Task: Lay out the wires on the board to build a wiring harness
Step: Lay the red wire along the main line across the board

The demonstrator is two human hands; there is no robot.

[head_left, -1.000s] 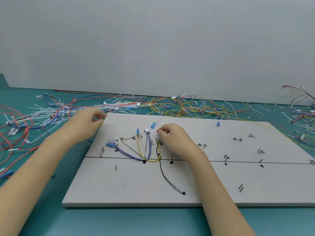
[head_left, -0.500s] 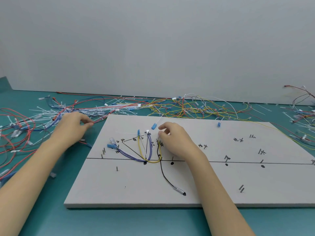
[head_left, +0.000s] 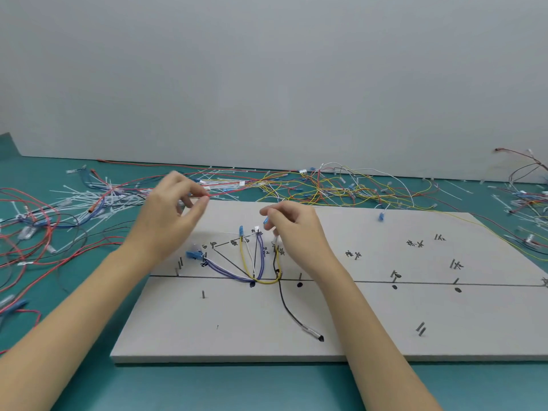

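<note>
Left hand (head_left: 170, 212) pinching red wire (head_left: 228, 189); right hand (head_left: 292, 229) pinching blue connector (head_left: 266, 221). Risk: red wire snagging far pile, sleeve-free forearms dragging routed wires (head_left: 252, 262) off pins.

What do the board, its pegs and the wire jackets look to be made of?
Board: matte pale grey with a thick, soft-looking edge; probably foam or fibreboard, can't tell which.
Pegs: thin, dark, upright pins; likely metal nails, too small to confirm.
Yellow wire and purple wires: smooth coloured jackets that bend in loose curves; looks like plastic insulation.
Blue connector: glossy and translucent, probably moulded plastic.
</note>
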